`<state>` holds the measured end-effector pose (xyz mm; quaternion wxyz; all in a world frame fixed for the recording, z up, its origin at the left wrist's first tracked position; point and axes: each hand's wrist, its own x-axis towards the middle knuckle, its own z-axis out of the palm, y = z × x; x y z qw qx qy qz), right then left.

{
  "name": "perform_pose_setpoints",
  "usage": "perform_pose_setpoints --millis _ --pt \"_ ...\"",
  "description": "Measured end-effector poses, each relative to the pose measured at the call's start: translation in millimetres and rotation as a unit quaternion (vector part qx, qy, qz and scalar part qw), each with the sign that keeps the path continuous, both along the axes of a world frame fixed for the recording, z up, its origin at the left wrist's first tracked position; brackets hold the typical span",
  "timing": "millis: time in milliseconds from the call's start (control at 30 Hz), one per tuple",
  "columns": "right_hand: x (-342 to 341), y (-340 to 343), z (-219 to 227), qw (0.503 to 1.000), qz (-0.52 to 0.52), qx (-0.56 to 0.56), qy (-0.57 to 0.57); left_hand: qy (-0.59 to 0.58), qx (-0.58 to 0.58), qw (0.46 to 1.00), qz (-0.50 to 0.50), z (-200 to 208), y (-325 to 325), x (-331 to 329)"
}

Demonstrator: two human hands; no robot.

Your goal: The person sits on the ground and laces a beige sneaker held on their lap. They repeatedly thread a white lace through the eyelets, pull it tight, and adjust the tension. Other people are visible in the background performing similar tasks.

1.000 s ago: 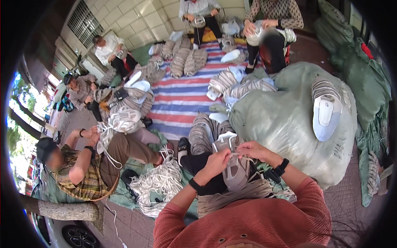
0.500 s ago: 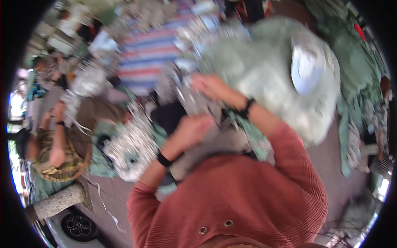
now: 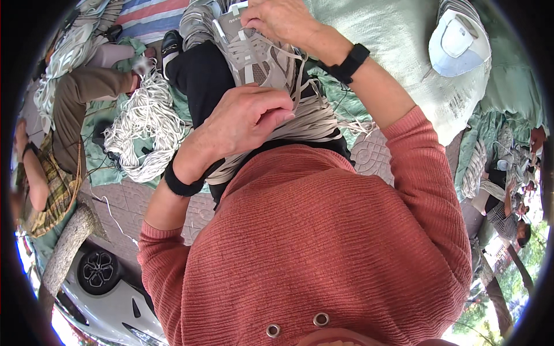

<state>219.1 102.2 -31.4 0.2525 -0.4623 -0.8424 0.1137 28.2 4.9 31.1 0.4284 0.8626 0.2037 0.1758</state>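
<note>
A grey mesh shoe upper (image 3: 257, 60) lies over my lap, with pale flat laces partly threaded through it. At its tongue, the fingers of my right hand (image 3: 283, 22) are closed on the upper. My left hand (image 3: 242, 118) is curled just below it, thumb and forefinger pressed together where a loose shoelace (image 3: 298, 95) comes down to them; the fingertips partly hide the lace's end. A bundle of cream laces (image 3: 314, 122) lies across my lap, beneath and beside the left hand.
A heap of white laces (image 3: 144, 130) lies on green sheeting to the left. At right, a bulging pale woven sack (image 3: 398, 57) carries a light-blue and white cap-shaped piece (image 3: 460, 43). A person's leg (image 3: 95, 92) is at left, near a tree trunk (image 3: 69, 242) and parked car (image 3: 107, 300).
The view has shifted and sharpened, bringing the upper and laces into clear sight. Both hands sit higher in the picture, the right at its top edge.
</note>
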Motion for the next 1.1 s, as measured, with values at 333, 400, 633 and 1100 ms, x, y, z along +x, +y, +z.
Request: perform_pose_setpoints --millis 333,400,633,1100 --pt "4.1 12.4 7.9 0.990 0.094 0.036 -0.102 -0.047 -0.014 0.998 -0.045 -17.1 1.8 5.2" --pt "3.2 12.0 8.4 0.988 0.096 0.038 -0.116 -0.038 -0.010 0.998 -0.055 -18.1 4.1 7.1" --pt "-17.8 0.7 -8.1 0.991 -0.013 -0.053 -0.125 0.000 0.035 0.999 -0.041 -12.8 15.9 14.6" --pt "-26.0 4.8 -25.0 0.958 -0.097 -0.193 0.188 0.152 0.270 0.933 0.181 -73.5 129.9 -26.2"
